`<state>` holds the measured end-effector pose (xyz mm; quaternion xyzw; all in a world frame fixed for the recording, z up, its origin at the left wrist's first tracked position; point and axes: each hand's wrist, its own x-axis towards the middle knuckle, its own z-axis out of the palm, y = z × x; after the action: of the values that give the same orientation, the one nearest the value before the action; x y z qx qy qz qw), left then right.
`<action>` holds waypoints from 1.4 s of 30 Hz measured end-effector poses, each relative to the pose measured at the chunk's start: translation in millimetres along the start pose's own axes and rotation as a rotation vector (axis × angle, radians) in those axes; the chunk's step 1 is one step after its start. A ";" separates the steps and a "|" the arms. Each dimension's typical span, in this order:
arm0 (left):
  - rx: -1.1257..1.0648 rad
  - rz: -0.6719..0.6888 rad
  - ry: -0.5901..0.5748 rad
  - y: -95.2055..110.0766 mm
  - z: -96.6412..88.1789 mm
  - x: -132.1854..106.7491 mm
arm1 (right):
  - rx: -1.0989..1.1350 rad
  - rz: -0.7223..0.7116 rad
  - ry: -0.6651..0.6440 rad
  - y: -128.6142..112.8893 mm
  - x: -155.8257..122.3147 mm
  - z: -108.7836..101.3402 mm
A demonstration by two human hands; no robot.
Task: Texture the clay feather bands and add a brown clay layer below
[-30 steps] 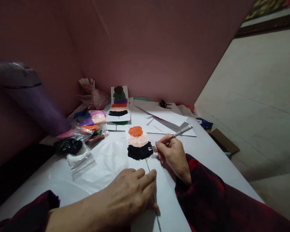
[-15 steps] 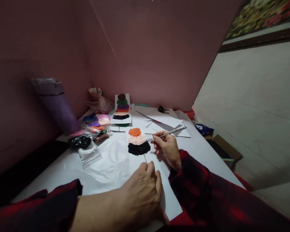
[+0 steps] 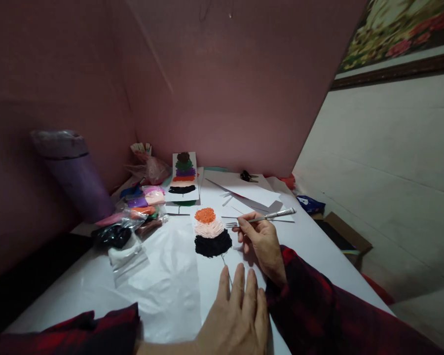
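Note:
My right hand (image 3: 258, 239) grips a metal fork (image 3: 259, 220) with a ribbed handle, its tines pointing left. The tines are beside the pale pink layer of a clay picture (image 3: 210, 230), apart from it as far as I can see. That picture has a textured orange patch on top, pale pink in the middle and a wide black band below, on a white sheet (image 3: 207, 276). A thin line runs down from the black band. My left hand (image 3: 239, 308) lies flat on the sheet's lower part, fingers stretched out, holding nothing.
Bagged coloured clay (image 3: 144, 202) and a black clay packet (image 3: 113, 236) lie at the left. A finished-looking layered picture card (image 3: 183, 177) leans at the back. Behind are loose papers (image 3: 244, 190) and keys (image 3: 247, 176). A purple cylinder (image 3: 76, 177) leans by the wall.
My left hand has gone from curled to flat with fingers extended. The fork has pulled slightly away from the clay. The whole view has shifted, with the table lower in frame.

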<state>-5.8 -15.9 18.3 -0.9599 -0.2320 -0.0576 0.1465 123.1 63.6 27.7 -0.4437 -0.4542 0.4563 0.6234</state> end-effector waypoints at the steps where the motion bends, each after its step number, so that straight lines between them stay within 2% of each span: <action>1: 0.007 0.006 0.020 -0.5 3.5 0.3 | 0.003 0.010 0.010 0.8 0.2 0.0; 9: 0.025 -0.043 0.280 -0.2 28.2 -1.1 | -0.049 0.087 0.049 3.0 0.6 0.0; 13: 0.054 -0.094 0.418 0.5 29.3 -0.7 | -0.065 0.119 0.066 3.7 1.5 0.1; 17: 0.044 -0.149 0.523 3.6 27.0 2.0 | -0.070 0.086 0.108 5.6 4.3 -2.1; 20: 0.054 -0.153 0.537 4.6 27.5 0.8 | -0.060 0.068 0.114 6.1 9.4 -4.9; 26: 0.086 -0.050 0.482 -2.1 29.1 -3.8 | -0.116 0.011 0.055 4.1 27.7 -8.5; 30: 0.075 -0.123 0.681 -1.7 34.2 1.3 | -0.134 0.006 0.053 5.1 35.4 -9.4; 32: 0.081 -0.149 0.726 0.5 41.5 2.9 | -0.132 0.012 0.043 6.7 35.3 -10.0; 39: 0.124 -0.111 0.578 3.1 78.0 0.2 | -0.097 0.038 0.031 10.2 29.1 -12.5; 42: 0.099 -0.128 0.627 4.4 95.2 3.1 | -0.080 0.057 0.070 9.3 28.5 -13.5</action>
<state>3.0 11.1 -72.8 -0.8706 -0.2379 -0.3482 0.2533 139.6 91.3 20.7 -0.4966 -0.4373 0.4396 0.6074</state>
